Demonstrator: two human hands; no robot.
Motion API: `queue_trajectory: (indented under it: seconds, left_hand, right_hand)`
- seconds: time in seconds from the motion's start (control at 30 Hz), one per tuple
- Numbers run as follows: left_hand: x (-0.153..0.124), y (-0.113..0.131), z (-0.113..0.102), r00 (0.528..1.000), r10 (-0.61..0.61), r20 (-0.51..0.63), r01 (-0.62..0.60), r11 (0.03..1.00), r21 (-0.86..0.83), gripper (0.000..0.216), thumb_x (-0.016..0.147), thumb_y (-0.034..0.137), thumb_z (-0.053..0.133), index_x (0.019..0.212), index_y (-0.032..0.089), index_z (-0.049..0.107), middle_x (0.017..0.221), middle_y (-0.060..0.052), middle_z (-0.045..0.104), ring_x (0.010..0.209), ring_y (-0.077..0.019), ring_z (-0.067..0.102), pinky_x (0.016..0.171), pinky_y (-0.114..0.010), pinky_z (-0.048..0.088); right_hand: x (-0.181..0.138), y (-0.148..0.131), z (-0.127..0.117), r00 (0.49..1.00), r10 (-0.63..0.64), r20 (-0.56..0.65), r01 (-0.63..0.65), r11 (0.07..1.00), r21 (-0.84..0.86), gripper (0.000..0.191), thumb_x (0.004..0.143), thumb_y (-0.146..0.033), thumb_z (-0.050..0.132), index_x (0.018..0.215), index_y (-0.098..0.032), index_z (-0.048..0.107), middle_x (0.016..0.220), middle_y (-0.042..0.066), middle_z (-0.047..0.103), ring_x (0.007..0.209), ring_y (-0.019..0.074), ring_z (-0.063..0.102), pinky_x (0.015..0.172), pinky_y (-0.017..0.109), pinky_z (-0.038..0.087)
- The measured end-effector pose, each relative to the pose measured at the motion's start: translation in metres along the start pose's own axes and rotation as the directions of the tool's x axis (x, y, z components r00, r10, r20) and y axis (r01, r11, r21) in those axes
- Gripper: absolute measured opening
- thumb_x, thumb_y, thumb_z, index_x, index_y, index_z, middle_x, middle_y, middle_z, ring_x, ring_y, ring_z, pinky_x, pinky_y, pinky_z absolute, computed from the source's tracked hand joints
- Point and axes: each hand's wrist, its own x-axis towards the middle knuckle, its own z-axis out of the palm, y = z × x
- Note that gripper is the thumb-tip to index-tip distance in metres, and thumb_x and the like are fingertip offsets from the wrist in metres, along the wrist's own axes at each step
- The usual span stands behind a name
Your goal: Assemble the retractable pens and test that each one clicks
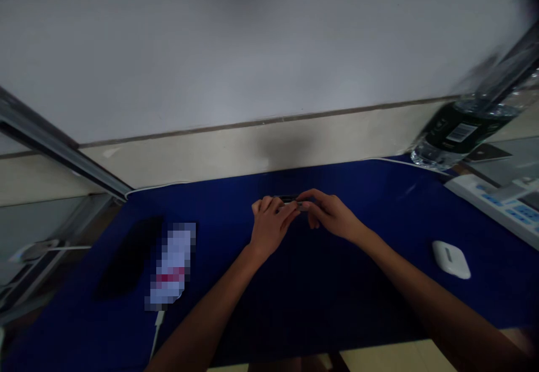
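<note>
My left hand (269,224) and my right hand (330,215) meet over the far middle of a blue mat (320,282). Between their fingertips they hold a small dark object (289,200), thin and short; I cannot make out what it is. The fingers of both hands are curled and pinched on it. Both forearms reach in from the bottom edge of the view.
A black flat object (128,260) and a blurred white item (172,265) with a white cable lie on the mat at the left. A white earbud case (450,258) lies at the right. A water bottle (458,131) and a white keypad device (501,201) stand far right. The wall is close behind.
</note>
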Motion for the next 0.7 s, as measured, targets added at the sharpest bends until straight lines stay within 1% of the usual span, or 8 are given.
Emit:
queue_trajectory:
  seconds: [0.1, 0.17, 0.23, 0.37, 0.43, 0.53, 0.6, 0.7]
  left_hand:
    - [0.000, 0.000, 0.001, 0.998, -0.039, -0.046, 0.039, 0.999, -0.001, 0.023, 0.098, 0.039, 0.046, 0.104, 0.029, 0.066, 0.083, -0.002, 0.061, 0.088, -0.0187, 0.047, 0.080, -0.036, 0.027]
    - [0.000, 0.000, 0.001, 0.998, -0.040, -0.043, 0.040, 0.999, -0.007, 0.023, 0.098, 0.038, 0.046, 0.101, 0.028, 0.067, 0.082, -0.002, 0.060, 0.087, -0.0183, 0.047, 0.080, -0.036, 0.027]
    - [0.000, 0.001, 0.001, 0.999, -0.025, -0.019, 0.025, 1.000, -0.009, 0.024, 0.097, 0.041, 0.047, 0.103, 0.029, 0.066, 0.083, -0.002, 0.060, 0.087, -0.0183, 0.047, 0.078, -0.036, 0.027]
    - [0.000, 0.002, 0.002, 1.000, 0.008, 0.012, -0.008, 1.000, 0.007, 0.028, 0.094, 0.047, 0.050, 0.115, 0.031, 0.061, 0.090, -0.001, 0.062, 0.090, -0.0193, 0.047, 0.078, -0.036, 0.026]
    - [0.000, 0.002, 0.003, 1.000, 0.020, 0.003, -0.020, 0.999, 0.030, 0.024, 0.096, 0.044, 0.048, 0.112, 0.032, 0.062, 0.088, -0.001, 0.062, 0.089, -0.0190, 0.047, 0.079, -0.037, 0.026]
    - [-0.001, 0.003, 0.004, 1.000, 0.027, -0.003, -0.027, 0.998, 0.053, 0.021, 0.097, 0.040, 0.047, 0.106, 0.032, 0.065, 0.086, -0.001, 0.061, 0.090, -0.0196, 0.047, 0.080, -0.037, 0.026]
    - [-0.001, 0.003, 0.003, 1.000, 0.006, -0.005, -0.006, 0.999, 0.048, 0.023, 0.098, 0.040, 0.046, 0.103, 0.030, 0.066, 0.086, -0.002, 0.061, 0.091, -0.0199, 0.047, 0.080, -0.037, 0.027]
    - [0.000, 0.002, 0.002, 0.998, -0.065, -0.009, 0.065, 0.998, 0.023, 0.025, 0.099, 0.038, 0.043, 0.102, 0.029, 0.066, 0.085, -0.002, 0.062, 0.089, -0.0195, 0.047, 0.079, -0.037, 0.027]
  right_hand:
    - [0.001, -0.001, -0.001, 0.999, -0.043, -0.032, 0.041, 0.997, -0.057, 0.020, 0.093, -0.040, 0.054, 0.099, -0.021, 0.058, 0.070, -0.001, 0.064, 0.061, 0.0126, 0.060, 0.057, 0.023, 0.042]
    - [0.001, -0.001, -0.001, 0.996, -0.058, -0.069, 0.048, 0.991, -0.128, 0.020, 0.093, -0.039, 0.054, 0.086, -0.020, 0.058, 0.067, -0.002, 0.060, 0.057, 0.0112, 0.054, 0.053, 0.022, 0.037]
    - [0.001, 0.000, -0.001, 0.993, -0.052, -0.103, 0.032, 0.982, -0.187, 0.024, 0.093, -0.039, 0.054, 0.078, -0.020, 0.055, 0.061, -0.003, 0.054, 0.052, 0.0102, 0.047, 0.049, 0.023, 0.032]
    - [0.001, 0.004, 0.001, 0.988, -0.063, -0.144, 0.029, 0.973, -0.230, 0.020, 0.094, -0.035, 0.053, 0.081, -0.019, 0.054, 0.063, -0.003, 0.057, 0.052, 0.0098, 0.047, 0.050, 0.022, 0.031]
    - [0.002, 0.007, 0.002, 0.989, -0.071, -0.130, 0.036, 0.966, -0.254, 0.021, 0.096, -0.033, 0.050, 0.081, -0.019, 0.055, 0.065, -0.002, 0.058, 0.053, 0.0102, 0.049, 0.052, 0.023, 0.031]
    - [0.003, 0.010, 0.003, 0.993, -0.081, -0.090, 0.050, 0.951, -0.304, 0.033, 0.099, -0.035, 0.042, 0.073, -0.018, 0.054, 0.061, -0.001, 0.057, 0.052, 0.0109, 0.049, 0.053, 0.024, 0.031]
    - [0.003, 0.010, 0.003, 0.992, -0.096, -0.076, 0.066, 0.944, -0.323, 0.036, 0.099, -0.036, 0.041, 0.072, -0.018, 0.055, 0.060, 0.000, 0.057, 0.051, 0.0110, 0.049, 0.052, 0.025, 0.030]
    - [0.002, 0.007, -0.001, 0.992, -0.099, -0.073, 0.072, 0.947, -0.314, 0.021, 0.095, -0.038, 0.051, 0.088, -0.019, 0.059, 0.064, -0.002, 0.058, 0.053, 0.0113, 0.050, 0.052, 0.024, 0.031]
